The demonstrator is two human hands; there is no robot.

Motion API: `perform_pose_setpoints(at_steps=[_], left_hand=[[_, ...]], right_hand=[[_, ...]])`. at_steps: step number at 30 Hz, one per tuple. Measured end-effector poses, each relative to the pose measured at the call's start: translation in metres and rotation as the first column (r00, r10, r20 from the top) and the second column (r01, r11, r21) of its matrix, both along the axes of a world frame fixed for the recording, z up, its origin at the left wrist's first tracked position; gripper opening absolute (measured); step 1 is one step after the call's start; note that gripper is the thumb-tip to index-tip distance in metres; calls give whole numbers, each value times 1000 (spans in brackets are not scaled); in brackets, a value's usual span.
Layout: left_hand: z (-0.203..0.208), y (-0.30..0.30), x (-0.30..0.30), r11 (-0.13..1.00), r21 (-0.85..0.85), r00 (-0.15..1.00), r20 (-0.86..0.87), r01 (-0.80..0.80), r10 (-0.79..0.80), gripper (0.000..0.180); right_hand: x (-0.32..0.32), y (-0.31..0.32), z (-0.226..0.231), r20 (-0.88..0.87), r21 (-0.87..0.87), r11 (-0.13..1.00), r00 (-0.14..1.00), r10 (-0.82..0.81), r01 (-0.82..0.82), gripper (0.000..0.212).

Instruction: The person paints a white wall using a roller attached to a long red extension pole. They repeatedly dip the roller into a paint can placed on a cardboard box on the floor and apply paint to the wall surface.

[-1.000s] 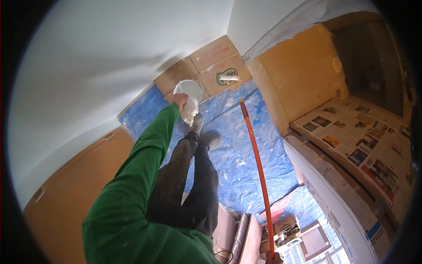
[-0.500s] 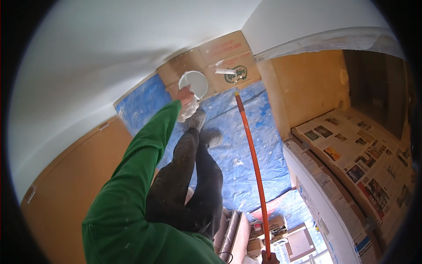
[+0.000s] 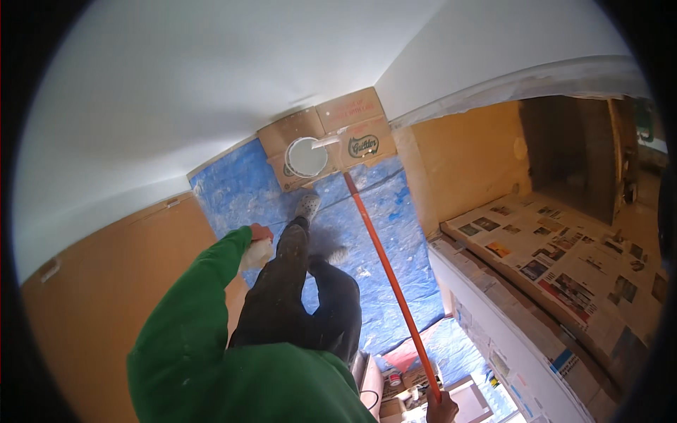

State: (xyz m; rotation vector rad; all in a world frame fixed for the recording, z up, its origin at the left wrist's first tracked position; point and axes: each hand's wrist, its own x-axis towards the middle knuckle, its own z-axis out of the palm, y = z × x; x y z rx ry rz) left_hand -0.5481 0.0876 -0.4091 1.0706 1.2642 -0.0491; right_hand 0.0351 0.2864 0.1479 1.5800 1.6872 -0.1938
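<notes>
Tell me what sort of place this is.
Most likely an indoor room under renovation: a blue tarp is spread underfoot, newspaper sheets are laid out at right, and a paint roller on an orange pole is in view.

2 pale walls [image 3: 197, 84] meet above blue floor sheeting [image 3: 416, 275].

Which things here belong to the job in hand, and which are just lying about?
In hand:
- orange pole, in right hand
- white roller, at its far end
- crumpled whitish thing, in left hand; material unclear
- white bucket, probably: roller overlaps it in view

Lying about, untouched by hands:
- blue sheet
- cardboard
- newspapers
</notes>
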Motion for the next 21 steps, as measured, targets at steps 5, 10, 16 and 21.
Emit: perform_pose_setpoints(at_steps=[5,10,16,21], left_hand=[[124,-17,88,987,108,953,-291,115,-79,30],[177,8,184,651,595,465,-460,-472,757,17],[283,107,317,656,733,834,-241,-179,497,38],[299,163,449,6,852,808,493,-523,323,33]], right_hand=[[21,8,-12,-248,135,991,968,51,-17,38],[56,22,-31,-235,143,976,952,196,-166,42],[100,32,-46,-340,213,934,875,346,-286,47],[130,30,-35,-437,221,932,825,359,-288,48]])
